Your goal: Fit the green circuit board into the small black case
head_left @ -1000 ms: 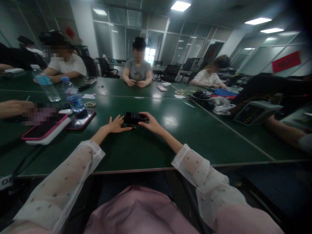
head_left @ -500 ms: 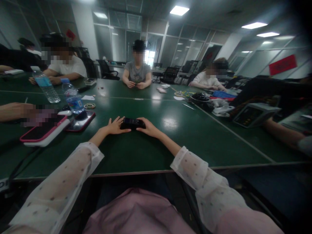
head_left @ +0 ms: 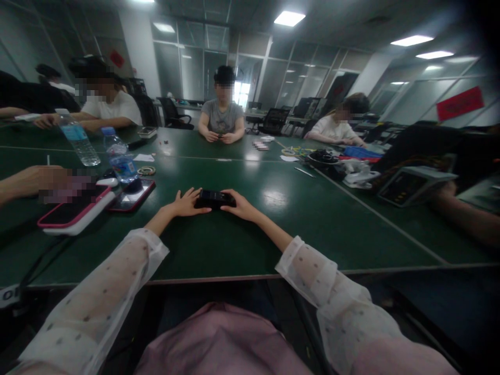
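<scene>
A small black box-like device (head_left: 215, 199) rests on the green table (head_left: 219, 245) in front of me. My left hand (head_left: 186, 203) grips its left end, thumb along the near side and the other fingers spread at the far side. At its right end, my right hand (head_left: 239, 204) holds it between thumb and fingers. The device has a dark, slightly shiny top; its details are too small to read.
Left of my hands are phones (head_left: 76, 207), a blue-capped bottle (head_left: 119, 156), another bottle (head_left: 78, 138) and a tape roll (head_left: 146, 171). A person's hand (head_left: 35, 182) is farther left. At right, a person's hand (head_left: 447, 192) touches a grey metal box (head_left: 414, 185).
The whole view has shifted slightly, with everything a little farther right. My hands keep the same hold on the black device.
</scene>
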The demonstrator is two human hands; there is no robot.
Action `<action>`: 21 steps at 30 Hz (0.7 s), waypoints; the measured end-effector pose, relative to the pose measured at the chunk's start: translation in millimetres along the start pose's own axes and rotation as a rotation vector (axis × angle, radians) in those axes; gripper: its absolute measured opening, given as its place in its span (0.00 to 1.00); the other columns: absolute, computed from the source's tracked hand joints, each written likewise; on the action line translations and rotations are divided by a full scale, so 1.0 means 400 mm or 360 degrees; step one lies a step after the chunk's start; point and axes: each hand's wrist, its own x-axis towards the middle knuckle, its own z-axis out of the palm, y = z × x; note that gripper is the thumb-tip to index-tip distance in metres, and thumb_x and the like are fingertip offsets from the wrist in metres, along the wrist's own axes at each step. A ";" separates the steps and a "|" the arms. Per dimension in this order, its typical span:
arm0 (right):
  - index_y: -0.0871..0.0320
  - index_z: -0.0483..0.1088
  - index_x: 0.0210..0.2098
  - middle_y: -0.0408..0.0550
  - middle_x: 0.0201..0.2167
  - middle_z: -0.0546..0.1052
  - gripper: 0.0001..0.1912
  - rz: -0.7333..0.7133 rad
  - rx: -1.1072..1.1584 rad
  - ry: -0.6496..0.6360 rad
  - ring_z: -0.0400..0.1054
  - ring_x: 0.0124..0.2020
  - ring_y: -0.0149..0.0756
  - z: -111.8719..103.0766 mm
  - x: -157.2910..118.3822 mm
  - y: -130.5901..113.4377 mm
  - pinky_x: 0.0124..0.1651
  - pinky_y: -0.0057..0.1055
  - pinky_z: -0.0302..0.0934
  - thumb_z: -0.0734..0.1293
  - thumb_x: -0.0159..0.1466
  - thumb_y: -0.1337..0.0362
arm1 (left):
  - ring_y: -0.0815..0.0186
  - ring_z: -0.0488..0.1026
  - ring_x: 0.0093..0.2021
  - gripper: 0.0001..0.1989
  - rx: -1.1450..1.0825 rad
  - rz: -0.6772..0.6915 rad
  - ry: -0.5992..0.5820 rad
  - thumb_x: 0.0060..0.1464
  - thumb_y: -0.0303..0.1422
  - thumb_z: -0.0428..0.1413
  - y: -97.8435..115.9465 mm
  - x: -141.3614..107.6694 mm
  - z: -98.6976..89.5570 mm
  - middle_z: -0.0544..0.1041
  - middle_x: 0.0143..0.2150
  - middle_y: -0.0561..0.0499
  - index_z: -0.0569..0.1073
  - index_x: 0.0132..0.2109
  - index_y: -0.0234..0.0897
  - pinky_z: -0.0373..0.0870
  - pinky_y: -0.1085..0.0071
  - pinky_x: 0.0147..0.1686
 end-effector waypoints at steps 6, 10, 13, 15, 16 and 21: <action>0.54 0.62 0.57 0.54 0.55 0.71 0.28 0.0036 0.0004 -0.0006 0.67 0.56 0.47 0.000 0.001 -0.003 0.59 0.49 0.60 0.70 0.60 0.56 | 0.46 0.38 0.73 0.47 -0.0041 0.0024 0.0039 0.51 0.66 0.44 -0.015 -0.002 -0.007 0.44 0.74 0.46 0.53 0.70 0.45 0.34 0.37 0.65; 0.54 0.62 0.58 0.54 0.55 0.71 0.29 0.0050 0.0028 0.0003 0.67 0.56 0.47 -0.001 0.001 -0.008 0.60 0.49 0.60 0.70 0.60 0.55 | 0.46 0.40 0.73 0.45 -0.0124 0.0018 0.0044 0.50 0.65 0.46 -0.024 -0.003 -0.020 0.47 0.74 0.47 0.57 0.68 0.46 0.35 0.39 0.66; 0.54 0.63 0.57 0.53 0.54 0.71 0.28 0.0068 0.0042 0.0007 0.67 0.56 0.46 -0.003 -0.001 -0.012 0.59 0.49 0.61 0.71 0.60 0.56 | 0.46 0.42 0.73 0.45 -0.0208 0.0018 0.0055 0.49 0.64 0.49 -0.030 -0.003 -0.024 0.51 0.73 0.47 0.57 0.68 0.48 0.37 0.40 0.66; 0.54 0.63 0.58 0.53 0.54 0.71 0.28 0.0084 0.0040 0.0007 0.68 0.55 0.46 -0.003 -0.003 -0.012 0.59 0.48 0.62 0.71 0.60 0.57 | 0.46 0.43 0.72 0.46 -0.0238 -0.0006 0.0084 0.47 0.64 0.51 -0.034 -0.001 -0.023 0.54 0.72 0.45 0.57 0.68 0.48 0.37 0.41 0.66; 0.54 0.63 0.58 0.53 0.54 0.71 0.28 0.0089 0.0038 0.0008 0.68 0.55 0.46 -0.002 -0.003 -0.012 0.59 0.48 0.62 0.71 0.60 0.57 | 0.46 0.44 0.72 0.46 -0.0246 -0.0019 0.0108 0.46 0.64 0.52 -0.035 -0.001 -0.021 0.55 0.72 0.45 0.58 0.68 0.48 0.37 0.41 0.66; 0.54 0.62 0.59 0.53 0.55 0.71 0.30 0.0075 0.0063 0.0003 0.67 0.56 0.45 -0.002 -0.002 -0.002 0.58 0.47 0.62 0.71 0.59 0.56 | 0.47 0.48 0.71 0.44 -0.0261 -0.0028 0.0172 0.46 0.64 0.54 -0.040 0.002 -0.011 0.58 0.70 0.44 0.64 0.64 0.46 0.37 0.43 0.67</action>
